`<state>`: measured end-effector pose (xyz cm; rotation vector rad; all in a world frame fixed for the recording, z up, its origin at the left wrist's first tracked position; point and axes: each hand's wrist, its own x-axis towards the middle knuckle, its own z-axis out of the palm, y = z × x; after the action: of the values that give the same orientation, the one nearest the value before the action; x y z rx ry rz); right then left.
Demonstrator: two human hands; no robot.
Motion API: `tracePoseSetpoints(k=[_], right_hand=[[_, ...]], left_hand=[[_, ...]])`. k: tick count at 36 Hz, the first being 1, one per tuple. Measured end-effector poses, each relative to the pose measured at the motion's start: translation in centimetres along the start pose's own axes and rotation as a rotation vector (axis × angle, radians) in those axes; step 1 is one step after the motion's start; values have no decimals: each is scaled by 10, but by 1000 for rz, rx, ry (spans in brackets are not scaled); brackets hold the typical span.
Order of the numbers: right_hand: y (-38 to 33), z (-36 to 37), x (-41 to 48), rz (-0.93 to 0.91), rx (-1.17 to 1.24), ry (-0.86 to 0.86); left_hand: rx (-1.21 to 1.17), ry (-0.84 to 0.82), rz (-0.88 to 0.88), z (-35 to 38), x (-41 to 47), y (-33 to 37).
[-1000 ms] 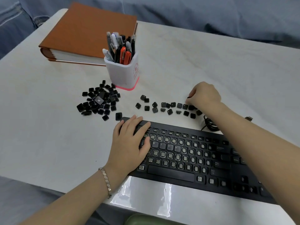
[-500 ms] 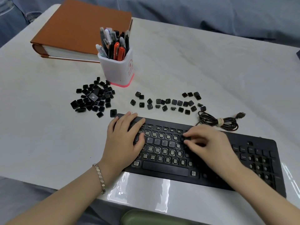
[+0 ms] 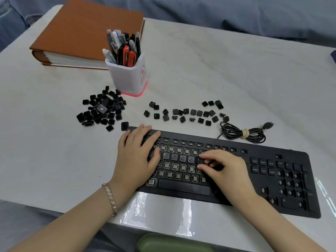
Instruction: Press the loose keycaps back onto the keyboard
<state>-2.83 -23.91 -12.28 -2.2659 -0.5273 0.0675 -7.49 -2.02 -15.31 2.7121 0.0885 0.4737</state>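
Beyond the left hand (image 3: pixel 135 157), a heap of loose keycaps (image 3: pixel 102 110) lies on the counter (image 3: pixel 218 70), with a pen cup (image 3: pixel 130 77) and a brown binder (image 3: pixel 85 31) farther off. That hand lies flat on the left end of the keyboard (image 3: pixel 272 157), fingers straight and together, probably to steady it. Between the hands, many switches sit bare. A row of keycaps (image 3: pixel 185 113) lies just beyond the fingertips, within easy reach. The right hand (image 3: pixel 225 170), fingers curled, pinches one keycap (image 3: pixel 201 160) between index and thumb beside the U key, apparently seating it. Beyond and right of it lies a coiled cable (image 3: pixel 241 133), out of the way.
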Motion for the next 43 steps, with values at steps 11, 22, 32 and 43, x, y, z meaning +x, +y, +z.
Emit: tracePoseSetpoints(k=[11, 22, 32, 43], right_hand=[[3, 1, 5, 34, -1, -75], [16, 11, -9, -267, -365, 1], [26, 11, -12, -404, -403, 22], [38, -46, 19, -160, -236, 85]], left_hand=[[-2, -3, 1, 0, 0, 0], [10, -13, 1, 1, 0, -1], [-7, -12, -7, -1, -1, 1], [-113, -65, -167, -6, 17, 21]])
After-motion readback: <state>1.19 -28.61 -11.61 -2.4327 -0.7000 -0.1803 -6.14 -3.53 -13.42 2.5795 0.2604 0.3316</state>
